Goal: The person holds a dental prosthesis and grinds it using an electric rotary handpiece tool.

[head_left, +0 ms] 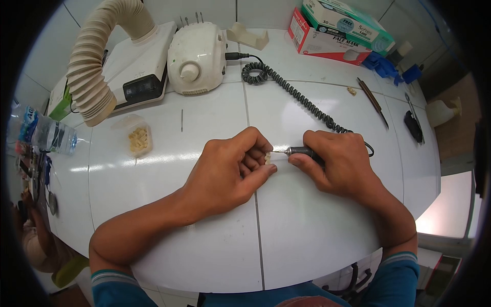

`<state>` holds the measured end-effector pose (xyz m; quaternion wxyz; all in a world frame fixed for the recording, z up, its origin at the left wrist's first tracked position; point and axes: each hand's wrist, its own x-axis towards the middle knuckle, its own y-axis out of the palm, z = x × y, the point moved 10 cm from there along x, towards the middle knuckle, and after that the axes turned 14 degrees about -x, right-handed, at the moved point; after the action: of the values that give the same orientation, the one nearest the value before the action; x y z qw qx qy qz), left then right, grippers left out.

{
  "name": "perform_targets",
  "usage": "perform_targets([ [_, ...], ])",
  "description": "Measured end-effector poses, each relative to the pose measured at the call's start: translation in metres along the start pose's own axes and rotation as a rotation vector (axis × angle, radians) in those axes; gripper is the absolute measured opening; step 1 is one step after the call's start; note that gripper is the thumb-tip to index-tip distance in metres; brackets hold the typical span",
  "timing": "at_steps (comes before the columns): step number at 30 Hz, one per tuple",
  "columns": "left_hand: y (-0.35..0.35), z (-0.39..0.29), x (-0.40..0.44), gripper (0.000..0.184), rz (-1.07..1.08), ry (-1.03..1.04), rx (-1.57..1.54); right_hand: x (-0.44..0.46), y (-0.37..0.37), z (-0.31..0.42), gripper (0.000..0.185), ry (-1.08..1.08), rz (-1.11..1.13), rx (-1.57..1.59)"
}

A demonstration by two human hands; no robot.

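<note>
My left hand (220, 171) is closed, pinching a small cream-coloured piece of artificial teeth (267, 158) between thumb and fingertips. The fingers cover part of the piece. My right hand (341, 162) is wrapped around a dark rotary handpiece (306, 152), its metal tip pointing left. A thin bur (279, 151) reaches from that tip to the upper end of the tooth piece; whether they touch, I cannot tell. From the handpiece a coiled black cord (302, 99) runs back to the white micromotor control box (196, 61).
Left of my hands stands a clear tub (148, 148) of tooth-coloured pieces. Behind it are a loose bur (182, 121) and a dust-extractor hose (88, 77). A wax knife (373, 102), another tooth piece (351, 91) and mask boxes (327, 46) lie back right. Another person (38, 238) sits far left.
</note>
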<state>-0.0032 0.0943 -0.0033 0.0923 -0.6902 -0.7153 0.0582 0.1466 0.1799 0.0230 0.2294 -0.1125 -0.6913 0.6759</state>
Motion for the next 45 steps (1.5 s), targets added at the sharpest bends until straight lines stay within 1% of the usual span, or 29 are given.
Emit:
perform_targets([
  [11,-0.0014,0.0010,-0.0002,0.027,-0.001,-0.012,-0.006,0.0011,0.0025,0.0005,0.050,0.008,0.042,-0.033],
  [17,-0.0014,-0.0006,-0.0016,0.028,-0.002,0.000,0.006,0.0004,-0.0008,0.0022,0.050,0.000,0.009,-0.004],
  [25,-0.0013,0.0017,-0.0007,0.027,0.003,-0.042,-0.002,-0.0001,0.0018,0.0008,0.052,0.009,0.029,-0.009],
  [29,-0.0014,-0.0011,-0.0005,0.027,0.003,-0.027,-0.002,-0.0004,0.0032,0.0003,0.053,0.004,0.044,-0.023],
  [45,-0.0023,-0.0009,-0.0004,0.023,0.016,-0.048,-0.039,-0.0008,-0.0003,0.0090,0.053,-0.023,0.000,-0.075],
])
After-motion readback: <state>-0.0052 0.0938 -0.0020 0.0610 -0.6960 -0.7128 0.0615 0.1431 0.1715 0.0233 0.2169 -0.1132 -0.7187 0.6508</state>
